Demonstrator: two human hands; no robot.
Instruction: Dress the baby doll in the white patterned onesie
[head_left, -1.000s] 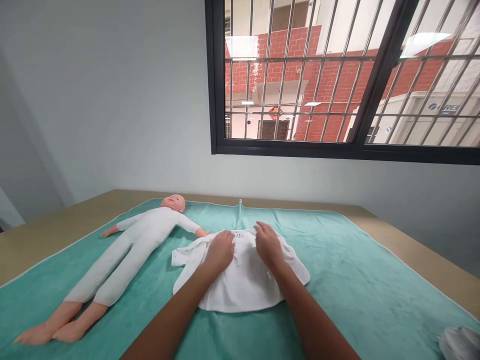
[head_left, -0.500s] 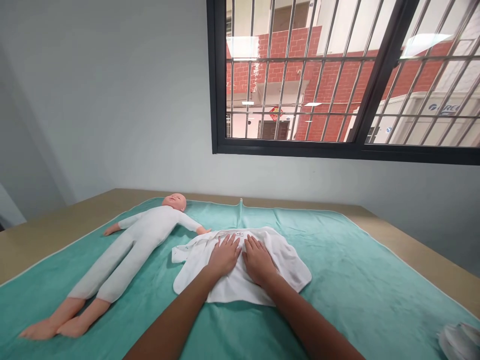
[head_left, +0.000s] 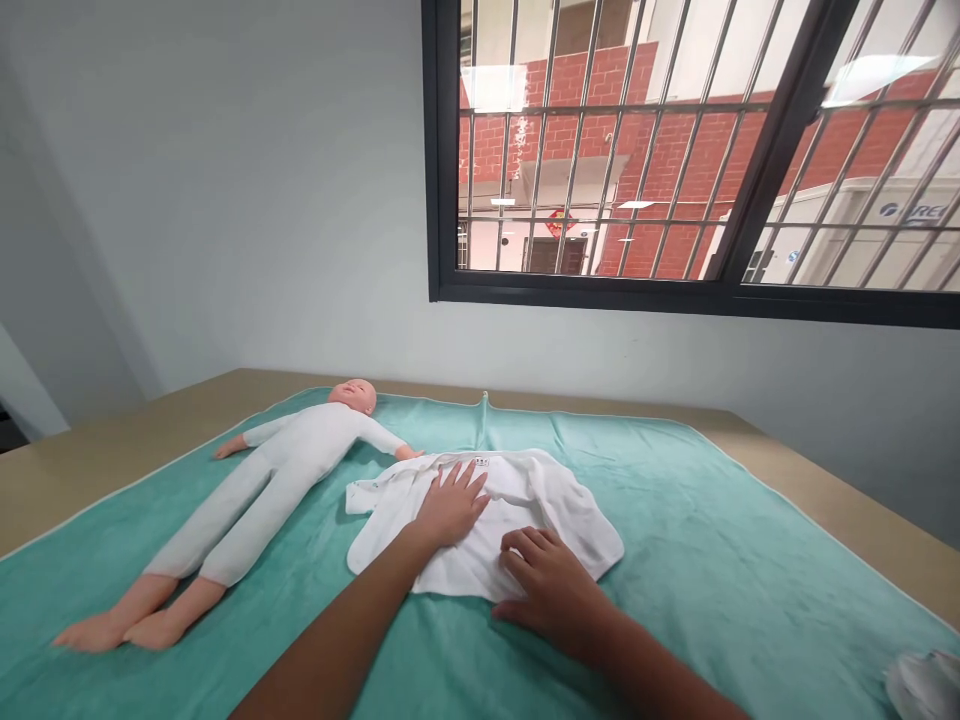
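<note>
A white baby garment [head_left: 525, 505] lies spread on a teal towel [head_left: 675, 520] in front of me. My left hand [head_left: 450, 505] rests flat on the garment's middle with its fingers spread. Near the garment's front hem sits my right hand [head_left: 551, 590], fingers curled down onto the cloth's edge; whether it grips the cloth I cannot make out. A baby doll [head_left: 270, 480] in a white bodysuit lies on its back to the left, one arm reaching toward the garment's sleeve.
The towel covers a wooden table [head_left: 112, 440] set against a grey wall. A barred window [head_left: 675, 160] is above at the right. A bit of white crumpled cloth [head_left: 926, 680] shows at the lower right corner.
My right hand has slid back from the garment's middle to its front edge. The left hand stays flat on the cloth. The view has tilted slightly.
</note>
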